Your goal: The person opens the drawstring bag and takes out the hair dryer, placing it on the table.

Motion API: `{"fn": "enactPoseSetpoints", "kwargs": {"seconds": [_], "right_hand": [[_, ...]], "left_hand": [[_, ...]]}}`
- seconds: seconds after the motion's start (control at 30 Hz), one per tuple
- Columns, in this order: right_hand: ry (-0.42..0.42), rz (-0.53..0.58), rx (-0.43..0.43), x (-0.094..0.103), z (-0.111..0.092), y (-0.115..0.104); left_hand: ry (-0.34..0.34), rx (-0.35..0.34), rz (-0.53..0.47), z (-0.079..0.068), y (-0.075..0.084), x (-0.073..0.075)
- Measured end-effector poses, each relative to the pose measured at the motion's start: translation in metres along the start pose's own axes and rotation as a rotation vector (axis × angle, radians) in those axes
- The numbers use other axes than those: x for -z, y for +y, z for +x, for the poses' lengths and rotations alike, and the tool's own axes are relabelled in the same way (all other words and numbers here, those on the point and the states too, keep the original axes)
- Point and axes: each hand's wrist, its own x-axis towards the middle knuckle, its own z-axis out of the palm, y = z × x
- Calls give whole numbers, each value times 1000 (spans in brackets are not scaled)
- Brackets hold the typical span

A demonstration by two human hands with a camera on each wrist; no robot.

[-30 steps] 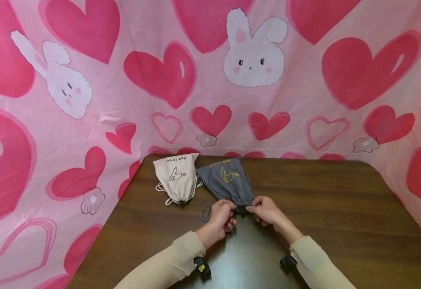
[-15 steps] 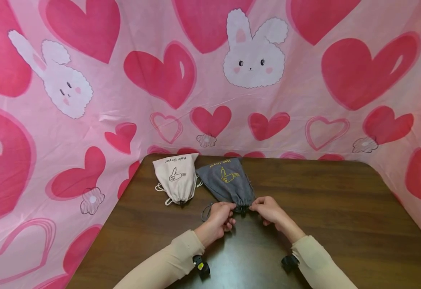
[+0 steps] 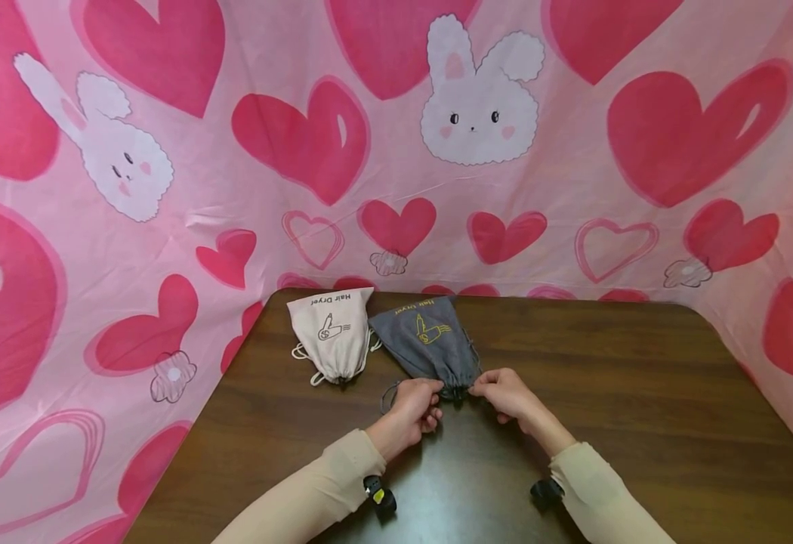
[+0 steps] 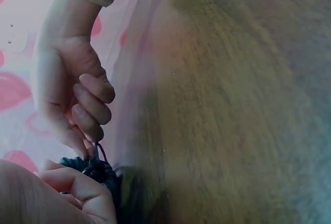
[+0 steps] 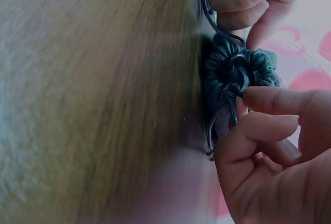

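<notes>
A dark grey drawstring bag (image 3: 427, 347), printed with a yellow hair dryer and "Hair Dryer", lies on the table with its gathered mouth toward me. My left hand (image 3: 410, 412) pinches the left side of that mouth between thumb and finger. On the opposite side, the right hand (image 3: 508, 397) pinches the rim the same way. Seen in the right wrist view, the ruffled mouth (image 5: 220, 69) is narrow, and a dark curved thing (image 5: 239, 74) shows inside. Thin cord (image 5: 209, 14) hangs out at both sides. Fingers partly hide the rim in the left wrist view.
Left of the grey bag, a cream drawstring bag (image 3: 331, 336) with a black hair dryer print lies beside it, white cords loose. The brown wooden table (image 3: 607, 393) ends at a pink curtain (image 3: 383, 174) with hearts and rabbits. Black wrist devices (image 3: 546, 493) sit near both sleeves.
My right hand has shifted slightly to the right with the bag's rim, and the mouth looks a little wider. The left hand stays nearly in place. The cream bag has not moved.
</notes>
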Motion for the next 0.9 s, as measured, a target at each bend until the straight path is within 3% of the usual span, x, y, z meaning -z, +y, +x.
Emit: {"fn": "enactPoseSetpoints", "kwargs": {"seconds": [0.3, 0.9], "right_hand": [[-90, 180, -22, 3, -1, 1], [-111, 244, -26, 6, 0, 3]], "left_hand": [[48, -4, -26, -3, -2, -4], [51, -26, -66, -9, -4, -3]]}}
